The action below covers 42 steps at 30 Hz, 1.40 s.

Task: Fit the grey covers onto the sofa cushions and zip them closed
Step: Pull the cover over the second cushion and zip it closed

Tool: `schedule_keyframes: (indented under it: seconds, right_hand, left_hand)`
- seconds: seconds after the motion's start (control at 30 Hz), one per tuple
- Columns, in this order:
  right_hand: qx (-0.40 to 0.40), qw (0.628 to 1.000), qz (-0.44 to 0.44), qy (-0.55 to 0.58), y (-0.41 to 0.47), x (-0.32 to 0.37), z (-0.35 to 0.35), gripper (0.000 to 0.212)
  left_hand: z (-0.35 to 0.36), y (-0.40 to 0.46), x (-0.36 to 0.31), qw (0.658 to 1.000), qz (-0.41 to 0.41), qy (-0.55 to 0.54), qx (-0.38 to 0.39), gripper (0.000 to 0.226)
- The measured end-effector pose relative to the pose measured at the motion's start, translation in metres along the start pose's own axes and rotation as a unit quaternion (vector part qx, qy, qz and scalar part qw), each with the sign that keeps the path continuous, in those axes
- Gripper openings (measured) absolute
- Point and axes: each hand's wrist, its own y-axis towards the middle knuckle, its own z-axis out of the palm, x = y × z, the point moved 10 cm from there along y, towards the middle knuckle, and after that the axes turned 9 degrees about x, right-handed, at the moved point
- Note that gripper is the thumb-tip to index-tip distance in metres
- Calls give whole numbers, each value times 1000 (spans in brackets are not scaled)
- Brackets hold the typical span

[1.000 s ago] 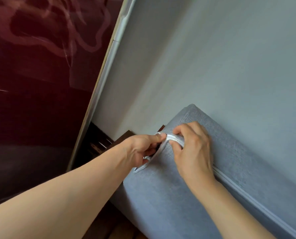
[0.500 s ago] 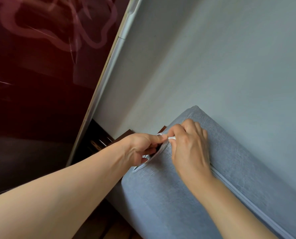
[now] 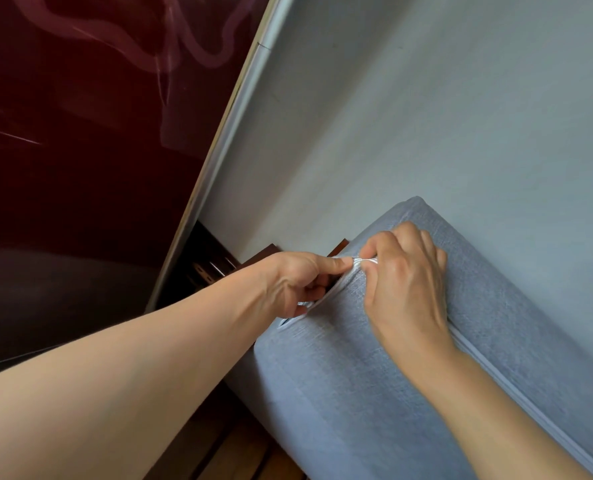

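Right at the upper corner of the cushion (image 3: 340, 368), the grey cover (image 3: 513, 306) has its zip (image 3: 322, 299) partly unclosed: a short gap shows as a dark slit edged with pale tape, running from the cushion's left edge up to where the two hands meet. Beyond the right wrist the zip line runs on as a closed pale seam (image 3: 530, 410) toward the lower right of the view.

The cushion stands on edge, leaning against the pale blue-grey wall (image 3: 444, 116), its narrow zip side facing up toward the camera. The left hand (image 3: 298, 282) sits just to the left of the gap, fingers curled, thumb and forefinger pressed together on the pale zip tape at its upper end; the lower fingers tuck against the open slit. The right hand (image 3: 406, 278) lies on top of the cover, directly right of the left, touching it at the fingertips. Its thumb and forefinger pinch the same bunch of pale tape, and the other fingers are folded over the cushion's top edge. Whether the slider itself is in that pinch cannot be told.

Behind the left hand, dark brown wood (image 3: 219, 268) shows in the corner. Farther left stands a glossy dark red panel (image 3: 80, 150) with a pale metal edge (image 3: 219, 161).
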Motion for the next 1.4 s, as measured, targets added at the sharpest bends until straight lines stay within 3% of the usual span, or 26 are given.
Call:
schedule_keyframes:
  seconds: [0.2,0.43,0.57,0.87,1.23,1.4]
  right_hand:
    - [87,987,44,130,0,-17,-3,33]
    - [149,973,86,155,-1,-17,1,41]
    - [145,970,91,172,-4,-20,-3,42]
    - [58,980,64,181,-9,-22,-11,28]
    - [28,978,76,194,-13,-27,-11,23]
    - [20,993,-16,118,-9,-9,-15,20]
  left_hand:
    - [10,-10,-16,999,25,5,19,25]
    - [13,-21,-16,999,3,-19,35,24]
    - [26,-25,-15,997,-13,-42,60,15]
    - [29,-26,-24,999,3,20,43,23]
    - [12,-29,-24,997,37,62,-39,23]
    - [9,-30,-27,995,49,70,-52,24]
